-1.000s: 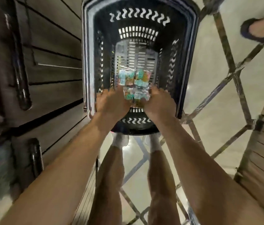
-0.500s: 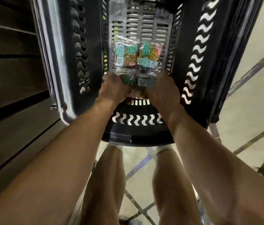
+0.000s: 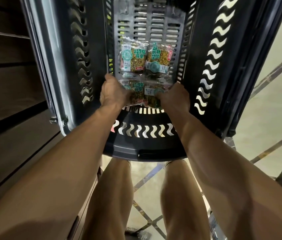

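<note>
Snack pack [image 3: 143, 66] sits lower than a second ago, on or just above the floor of the basket [image 3: 154, 26]. Left hand [image 3: 114, 93] and right hand [image 3: 174, 98] grip its near corners, fingers curled, tips hidden; release likely next.

The basket [image 3: 211, 70] is dark, smooth plastic with a dull sheen. The snack packets [image 3: 144, 58] wear clear, glossy, crinkled film. The floor [image 3: 266, 110] is polished pale tile; the cabinet [image 3: 6, 101] is matt brown wood.
</note>
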Available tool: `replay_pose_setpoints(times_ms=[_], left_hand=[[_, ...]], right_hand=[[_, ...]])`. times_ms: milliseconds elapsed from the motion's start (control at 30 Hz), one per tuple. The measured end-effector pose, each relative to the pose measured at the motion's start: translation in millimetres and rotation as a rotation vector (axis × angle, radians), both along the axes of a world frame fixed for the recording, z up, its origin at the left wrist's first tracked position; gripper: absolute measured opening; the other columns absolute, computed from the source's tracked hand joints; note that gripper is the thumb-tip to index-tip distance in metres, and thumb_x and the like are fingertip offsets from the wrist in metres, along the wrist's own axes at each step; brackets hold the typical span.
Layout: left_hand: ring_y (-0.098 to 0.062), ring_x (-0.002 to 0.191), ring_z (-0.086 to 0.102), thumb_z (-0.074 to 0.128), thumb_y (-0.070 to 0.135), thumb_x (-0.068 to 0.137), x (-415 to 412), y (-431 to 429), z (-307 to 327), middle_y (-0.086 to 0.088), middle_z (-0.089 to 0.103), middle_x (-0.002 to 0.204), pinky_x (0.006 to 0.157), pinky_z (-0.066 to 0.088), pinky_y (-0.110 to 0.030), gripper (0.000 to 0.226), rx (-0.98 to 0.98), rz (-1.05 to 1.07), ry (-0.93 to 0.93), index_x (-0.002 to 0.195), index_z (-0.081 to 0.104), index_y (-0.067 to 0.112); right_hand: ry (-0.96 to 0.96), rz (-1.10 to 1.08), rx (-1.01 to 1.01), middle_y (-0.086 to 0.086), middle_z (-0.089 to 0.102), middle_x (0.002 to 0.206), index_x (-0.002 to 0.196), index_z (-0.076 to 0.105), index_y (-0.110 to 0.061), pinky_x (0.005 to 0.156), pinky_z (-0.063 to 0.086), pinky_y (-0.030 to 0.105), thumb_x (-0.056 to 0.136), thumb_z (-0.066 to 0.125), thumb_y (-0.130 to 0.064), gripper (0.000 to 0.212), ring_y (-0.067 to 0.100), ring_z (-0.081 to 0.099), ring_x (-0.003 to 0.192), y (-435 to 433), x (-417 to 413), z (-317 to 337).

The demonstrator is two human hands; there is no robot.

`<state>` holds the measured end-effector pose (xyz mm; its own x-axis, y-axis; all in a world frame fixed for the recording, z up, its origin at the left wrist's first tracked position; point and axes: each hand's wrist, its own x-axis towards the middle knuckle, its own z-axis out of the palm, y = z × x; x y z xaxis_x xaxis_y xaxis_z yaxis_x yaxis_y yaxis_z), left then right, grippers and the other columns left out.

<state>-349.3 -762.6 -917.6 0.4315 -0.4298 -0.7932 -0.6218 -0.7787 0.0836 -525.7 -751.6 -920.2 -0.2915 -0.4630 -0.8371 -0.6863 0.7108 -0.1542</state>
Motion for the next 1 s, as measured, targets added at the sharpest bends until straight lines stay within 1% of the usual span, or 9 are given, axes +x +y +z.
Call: replay_pose_setpoints(times_ms=[133,233,367,533,700,800,867,933,1000], left_hand=[[-0.022,0.094,0.069,0.093,0.038,0.074,5,3,0,-0.004,0.071,0.108,0.074,0.06,-0.033,0.061,0.01,0.004,0.035,0.116,0.064,0.005],[-0.02,0.084,0.073,0.093,0.032,0.077,7,7,4,-0.003,0.073,0.097,0.062,0.059,-0.03,0.041,0.016,0.033,0.081,0.101,0.068,0.01],[-0.022,0.091,0.073,0.093,0.017,0.075,9,17,13,-0.002,0.069,0.109,0.07,0.065,-0.044,0.046,-0.035,0.234,0.188,0.094,0.051,0.022],[-0.016,0.1,0.067,0.089,0.011,0.077,8,23,45,0.0,0.066,0.111,0.087,0.061,-0.036,0.042,-0.157,0.285,0.253,0.097,0.053,0.018],[-0.013,0.094,0.077,0.083,0.009,0.085,-4,8,128,0.003,0.078,0.108,0.081,0.064,-0.032,0.03,-0.174,0.516,0.476,0.11,0.072,0.021],[-0.019,0.096,0.078,0.079,0.007,0.088,-10,-6,195,0.0,0.079,0.111,0.074,0.063,-0.029,0.034,-0.223,0.654,0.583,0.12,0.072,0.016],[-0.028,0.1,0.077,0.082,0.012,0.086,-16,-12,239,-0.007,0.079,0.111,0.083,0.064,-0.041,0.036,-0.266,0.684,0.635,0.121,0.071,0.011],[-0.036,0.102,0.076,0.086,0.015,0.082,-20,-18,281,-0.014,0.078,0.112,0.093,0.059,-0.054,0.044,-0.292,0.737,0.693,0.121,0.069,0.006],[-0.034,0.096,0.078,0.085,0.015,0.082,-25,-25,326,-0.015,0.078,0.11,0.091,0.059,-0.051,0.045,-0.31,0.772,0.706,0.121,0.067,0.004]], right_hand=[[0.006,-0.049,-0.022,0.001,0.069,0.107,0.114,0.066,-0.012,0.054,0.038,0.024,0.089,0.08,-0.026,0.032,0.017,0.065,0.087,1,1,0],[-0.082,-0.158,-0.058,0.0,0.067,0.121,0.129,0.055,-0.011,0.078,0.047,0.029,0.083,0.087,-0.027,0.059,0.018,0.065,0.106,3,4,6],[-0.166,-0.123,-0.052,-0.001,0.071,0.115,0.119,0.066,-0.015,0.081,0.051,0.029,0.086,0.085,-0.027,0.04,0.016,0.068,0.105,6,12,14],[-0.25,-0.152,-0.131,-0.002,0.066,0.112,0.123,0.058,-0.01,0.065,0.045,0.011,0.094,0.077,-0.028,0.038,0.012,0.066,0.095,-1,6,49],[-0.393,-0.301,-0.238,-0.007,0.064,0.105,0.097,0.055,-0.021,0.089,0.06,0.04,0.089,0.083,-0.025,0.029,0.017,0.067,0.101,-27,-22,136],[-0.427,-0.292,-0.295,-0.001,0.069,0.105,0.109,0.062,-0.014,0.07,0.062,0.027,0.088,0.084,-0.027,0.033,0.007,0.074,0.09,-41,-38,200],[-0.42,-0.357,-0.34,-0.001,0.07,0.097,0.11,0.064,-0.011,0.054,0.052,0.013,0.089,0.082,-0.024,0.03,-0.008,0.069,0.068,-49,-49,247],[-0.457,-0.491,-0.369,0.003,0.074,0.096,0.113,0.068,-0.009,0.051,0.05,0.015,0.09,0.08,-0.018,0.028,-0.005,0.069,0.063,-57,-60,295],[-0.53,-0.589,-0.385,0.005,0.077,0.096,0.117,0.07,-0.01,0.056,0.055,0.022,0.092,0.077,-0.014,0.026,0.008,0.074,0.071,-65,-71,346]])
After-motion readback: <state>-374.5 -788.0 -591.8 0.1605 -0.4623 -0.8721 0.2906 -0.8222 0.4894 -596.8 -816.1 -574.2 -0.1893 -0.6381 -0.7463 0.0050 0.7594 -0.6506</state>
